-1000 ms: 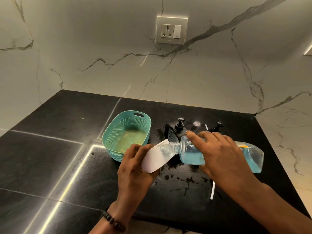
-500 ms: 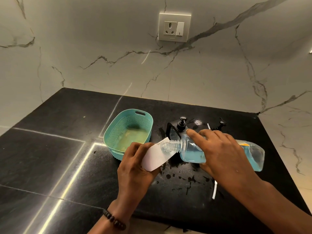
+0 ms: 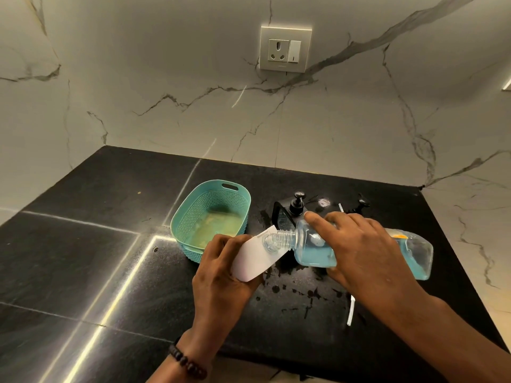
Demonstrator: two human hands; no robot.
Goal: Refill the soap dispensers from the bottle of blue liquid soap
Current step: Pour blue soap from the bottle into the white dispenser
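- Right hand [image 3: 365, 252] wrapped over the top of the bottle [image 3: 359, 248], fingers curled around its body, forefinger stretched along the shoulder toward the neck.
- Bottle tipped almost flat, open mouth pointing left, blue soap lying along its lower side.
- Left hand [image 3: 224, 272] gripping a white dispenser [image 3: 255, 258], fingers curled around its lower part, wrist bent back, bead bracelet [image 3: 188, 364] on the wrist.
- Dispenser tilted, upper end up and to the right, touching the mouth of the bottle; opening itself not possible to see.
- Both things held above the black counter [image 3: 83, 244], over dark wet spots.
- Black pump head [image 3: 298, 203] standing just behind the bottle neck, second one [image 3: 360, 204] farther right.
- Teal basket [image 3: 213, 219] beside the left hand, on the left.
- Wall socket [image 3: 285, 49] on the marble wall above.
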